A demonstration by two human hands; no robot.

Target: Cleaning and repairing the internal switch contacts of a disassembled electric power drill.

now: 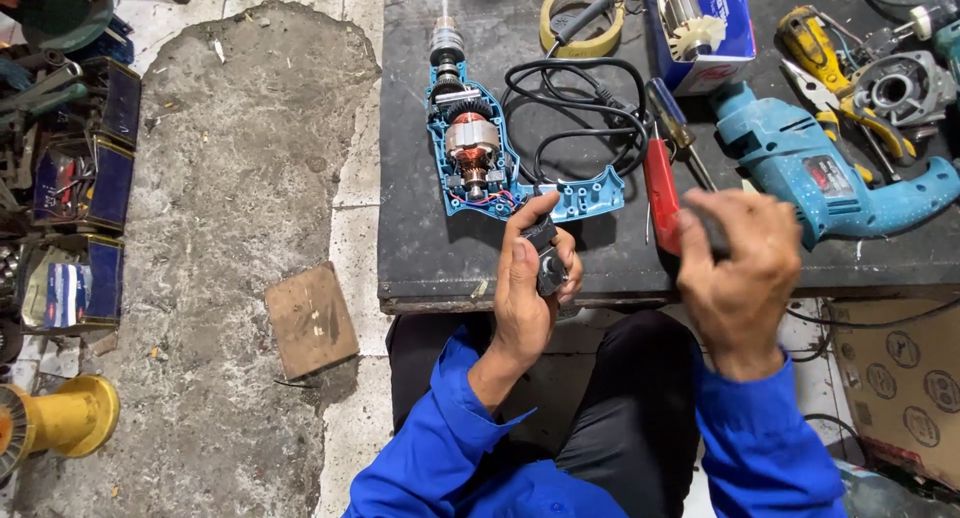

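Holding: left hand [528, 283] grips a small black switch part [546, 261] at the table [420, 258] edge.
Right hand [742, 268]: clenched around a dark tool handle [705, 230].
Open drill [478, 158]: blue half-shell, copper motor exposed.

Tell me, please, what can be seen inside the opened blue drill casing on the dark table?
Inside the opened drill casing lie a copper-wound motor armature, gears and the chuck shaft toward its far end, plus thin wires near the handle. What lies beneath the armature is covered.
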